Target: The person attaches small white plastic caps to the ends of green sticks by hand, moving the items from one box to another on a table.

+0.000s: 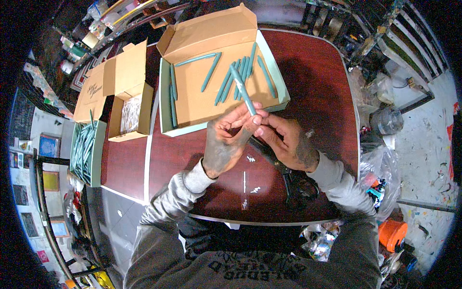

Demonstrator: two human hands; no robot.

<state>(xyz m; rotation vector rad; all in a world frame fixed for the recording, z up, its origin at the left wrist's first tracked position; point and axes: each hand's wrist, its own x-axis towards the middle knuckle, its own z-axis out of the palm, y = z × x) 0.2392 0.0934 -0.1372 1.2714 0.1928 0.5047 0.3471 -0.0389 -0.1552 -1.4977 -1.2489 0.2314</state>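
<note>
- Above the desk (320,91), head view: the left hand (228,139) pinches the near end of a teal pen (243,90), its far end over an open large box (197,107).
- Right hand (288,139): fingertips bunched at the near end; grip cannot be told.
- Large box: more pens (224,87) lie inside.
- Left of it: small box (143,126) of whitish sticks (130,114); narrow box (97,156) filled with teal pens.
- Nearer the torso: small white pieces (250,158) on the desk.

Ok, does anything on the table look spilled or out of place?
Slightly: small white pieces lie scattered loose on the dark red table toward the near edge. In the large open box, two teal pens lie angled to each other, unlike the roughly parallel bunch.
</note>
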